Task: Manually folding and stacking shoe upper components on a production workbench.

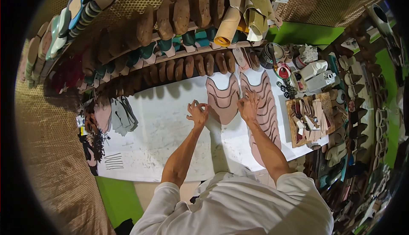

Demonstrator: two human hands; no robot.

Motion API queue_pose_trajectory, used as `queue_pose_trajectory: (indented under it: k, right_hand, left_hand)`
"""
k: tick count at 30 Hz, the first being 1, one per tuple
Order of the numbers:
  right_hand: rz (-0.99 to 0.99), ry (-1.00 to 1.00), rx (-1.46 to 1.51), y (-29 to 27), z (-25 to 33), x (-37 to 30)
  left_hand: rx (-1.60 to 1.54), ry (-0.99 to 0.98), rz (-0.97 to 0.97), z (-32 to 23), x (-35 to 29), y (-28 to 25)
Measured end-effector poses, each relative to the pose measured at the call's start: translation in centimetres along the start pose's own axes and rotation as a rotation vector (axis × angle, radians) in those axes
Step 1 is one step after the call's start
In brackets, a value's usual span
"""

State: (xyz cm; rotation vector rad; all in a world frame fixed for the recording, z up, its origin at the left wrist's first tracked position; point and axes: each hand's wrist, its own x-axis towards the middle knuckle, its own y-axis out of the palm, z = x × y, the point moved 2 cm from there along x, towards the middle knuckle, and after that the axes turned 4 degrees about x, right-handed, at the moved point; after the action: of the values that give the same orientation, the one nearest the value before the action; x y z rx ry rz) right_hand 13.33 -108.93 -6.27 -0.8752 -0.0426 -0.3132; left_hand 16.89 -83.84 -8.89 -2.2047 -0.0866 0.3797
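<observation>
Both of my hands pinch with thumb and forefinger at opposite sides of a pink shoe-upper piece [226,112] on the white worktop. My left hand [198,114] is at its left edge, other fingers raised and curled. My right hand [249,106] is at its right edge, partly over the neighbouring row. Above the held piece, U-shaped pink pieces with dark edges overlap in the same row. To the right runs a longer row of overlapping pink upper pieces [260,91], several deep, partly hidden by my right forearm.
Wooden shoe lasts [179,69] line racks behind the white table [157,149]. A board of leather scraps [313,120], a can [272,52] and small containers stand right. Grey-green cut pieces [123,115] and dark strips [114,161] lie left. Rolled material [228,26] hangs above.
</observation>
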Motion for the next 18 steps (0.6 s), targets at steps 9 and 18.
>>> queue_pose_trajectory:
  k: [9, 18]
  right_hand:
    - [-0.043, 0.016, -0.025, 0.6, -0.5, 0.8]
    - [-0.033, 0.039, -0.101, -0.1, 0.1, 0.4]
  left_hand:
    - [0.027, -0.01, -0.003, 0.0, 1.2, 1.0]
    - [0.091, -0.012, 0.013, -0.1, 1.0, 1.7]
